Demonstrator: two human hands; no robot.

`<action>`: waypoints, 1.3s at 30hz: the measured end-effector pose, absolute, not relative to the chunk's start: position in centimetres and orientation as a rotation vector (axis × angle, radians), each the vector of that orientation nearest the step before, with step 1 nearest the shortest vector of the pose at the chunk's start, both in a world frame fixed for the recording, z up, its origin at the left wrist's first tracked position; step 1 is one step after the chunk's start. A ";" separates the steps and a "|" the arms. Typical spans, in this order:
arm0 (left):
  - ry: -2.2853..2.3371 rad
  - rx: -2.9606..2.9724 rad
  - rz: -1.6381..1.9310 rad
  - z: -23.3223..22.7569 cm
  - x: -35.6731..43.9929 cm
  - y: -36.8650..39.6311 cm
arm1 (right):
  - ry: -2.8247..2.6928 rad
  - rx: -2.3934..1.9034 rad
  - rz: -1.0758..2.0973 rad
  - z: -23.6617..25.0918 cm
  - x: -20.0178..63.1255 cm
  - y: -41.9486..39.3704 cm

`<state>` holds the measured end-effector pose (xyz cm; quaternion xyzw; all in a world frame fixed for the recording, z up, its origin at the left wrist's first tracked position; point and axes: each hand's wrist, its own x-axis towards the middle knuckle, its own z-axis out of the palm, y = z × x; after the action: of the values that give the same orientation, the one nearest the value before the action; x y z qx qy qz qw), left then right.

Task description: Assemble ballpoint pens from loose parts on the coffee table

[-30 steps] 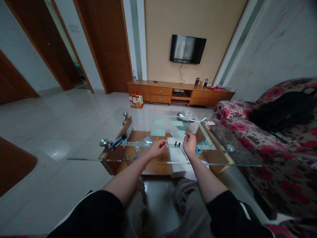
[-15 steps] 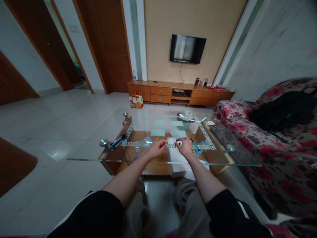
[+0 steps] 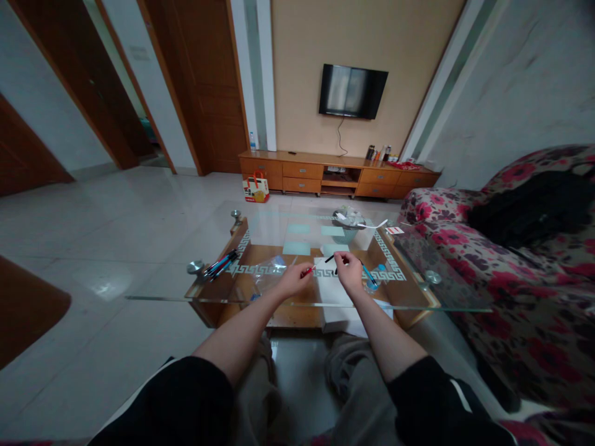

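Observation:
My left hand (image 3: 296, 279) is closed in a pinch on a small red pen part (image 3: 308, 270), whose thin pale tip points right. My right hand (image 3: 348, 269) pinches a short black pen part (image 3: 330, 258) that sticks out to the left. A small gap separates the two pieces, which are held above the glass table top (image 3: 279, 291). Beside my right hand lies a blue and black pen (image 3: 369, 272). A bundle of blue, black and dark pens (image 3: 220, 265) rests toward the table's left side.
A clear plastic bag (image 3: 267, 275) lies left of my hands. Under the glass is a white box (image 3: 332, 303). A filled mesh basket (image 3: 346, 230) is near the far side of the table. The flowered sofa (image 3: 525, 310) stands on the right.
My right hand has turned and closed; the black pen part now extends clearly from its fingers. My left hand stays almost in place with the red piece.

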<state>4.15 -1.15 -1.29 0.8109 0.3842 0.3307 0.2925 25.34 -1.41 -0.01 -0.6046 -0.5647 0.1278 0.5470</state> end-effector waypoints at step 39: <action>1.054 2.173 0.836 -1.4 4.5 -1.3 | -1.444 -1.365 0.496 -0.3 24.2 -1.6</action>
<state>4.53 -1.35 -1.39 0.8141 0.3947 0.3132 0.2886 24.21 -1.55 -0.27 -0.5695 -0.6022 0.2068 0.5198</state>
